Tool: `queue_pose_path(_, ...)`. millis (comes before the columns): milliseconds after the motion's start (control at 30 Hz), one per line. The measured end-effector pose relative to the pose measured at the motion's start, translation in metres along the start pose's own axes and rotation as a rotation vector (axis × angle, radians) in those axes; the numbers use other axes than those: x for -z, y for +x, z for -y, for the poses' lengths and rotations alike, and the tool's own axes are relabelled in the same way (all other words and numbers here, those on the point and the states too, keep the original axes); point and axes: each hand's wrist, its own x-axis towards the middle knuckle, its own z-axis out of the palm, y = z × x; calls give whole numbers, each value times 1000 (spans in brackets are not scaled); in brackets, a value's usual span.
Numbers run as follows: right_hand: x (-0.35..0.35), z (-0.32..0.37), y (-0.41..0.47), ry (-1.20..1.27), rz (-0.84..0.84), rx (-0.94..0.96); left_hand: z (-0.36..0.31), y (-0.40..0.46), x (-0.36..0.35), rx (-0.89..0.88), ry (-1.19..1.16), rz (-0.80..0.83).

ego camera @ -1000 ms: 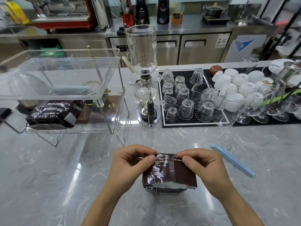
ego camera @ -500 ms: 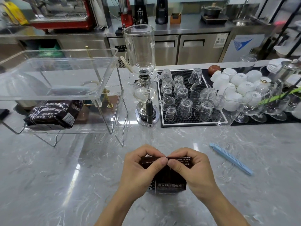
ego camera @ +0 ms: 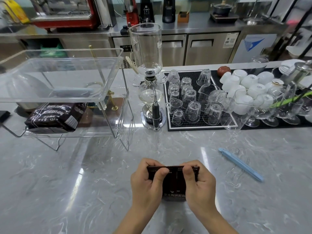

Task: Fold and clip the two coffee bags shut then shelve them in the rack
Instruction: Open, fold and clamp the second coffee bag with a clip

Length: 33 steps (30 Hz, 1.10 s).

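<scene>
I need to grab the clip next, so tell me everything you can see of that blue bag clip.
The blue bag clip is a long, slim, pale blue bar that looks like plastic, with a lengthwise seam suggesting two arms closed together. It lies flat on the grey marble counter, angled from upper left to lower right, to the right of the right hand. Nothing touches it but the counter.

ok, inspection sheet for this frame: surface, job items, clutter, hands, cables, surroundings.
Surface: grey marbled counter, glossy, dry.
Job's things: dark brown foil coffee bag with top folded over; second dark coffee bag lying on the clear acrylic rack lower tier; light blue plastic sealing clip loose at right, unused.
Clutter: glass siphon brewer; upturned glasses on black mat; white cups.
Grippers: left hand and right hand pinch the fold.
Cables: nothing seen.
Surroundings: steel back counter, red machine.
</scene>
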Motion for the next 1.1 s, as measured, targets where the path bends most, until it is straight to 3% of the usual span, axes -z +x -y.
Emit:
queue_pose_path(500,5,-34,-12,-155,-35,286,33,-16,3,-210,-11,-8)
queue_pose_path(700,6,-36,-16,-85,-15,248,34,-21,3,-168,33,-8)
queue_pose_path(1100,4,-35,-10,-260,-57,227,24,-16,-2,-41,184,-45)
